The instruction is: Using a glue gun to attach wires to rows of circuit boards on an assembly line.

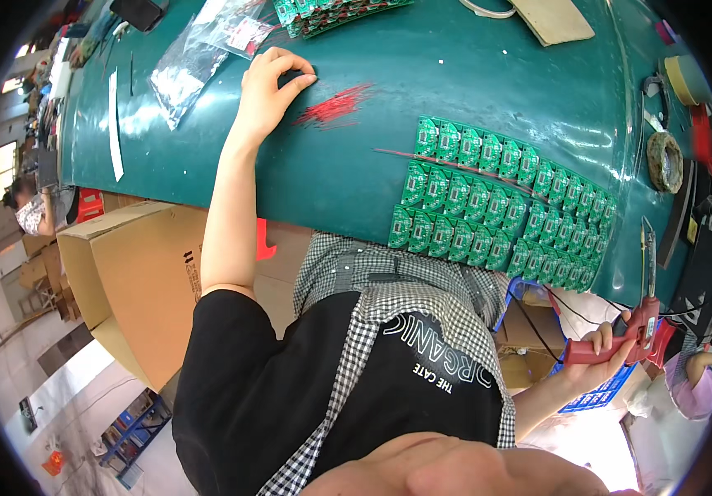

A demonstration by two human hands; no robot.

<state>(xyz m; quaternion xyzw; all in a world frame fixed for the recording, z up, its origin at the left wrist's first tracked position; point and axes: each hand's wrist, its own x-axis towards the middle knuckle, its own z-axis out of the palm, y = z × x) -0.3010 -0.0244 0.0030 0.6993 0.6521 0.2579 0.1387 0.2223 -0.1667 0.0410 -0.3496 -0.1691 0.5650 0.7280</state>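
Mid-work, by the look of it: three long rows of small green circuit boards (496, 202) laid edge to edge across the right centre of the frame on the green worktop (356, 165), with thin red wire (455, 165) running along the top row; whether each board is already wired, too small to tell. Roughly a dozen boards per row, so some three dozen in all, exact count uncertain toward the bent right rim. One loose bundle of short red wires (335, 107) lying upper centre, just right of the left hand (269, 87). Left hand flat-fingered on the worktop, fingertips pressed down, nothing visibly held, reaching toward that bundle. Right hand (600, 360) at the lower right, below the worktop edge, grip closed around one red-handled glue-gun-like tool (641, 318), nozzle pointing up toward the boards. One further stack of green boards (331, 12) at the top edge, one clear plastic bag (182, 70) at upper left, one tape roll (664, 161) at the right, one open cardboard box (124, 273) at lower left.
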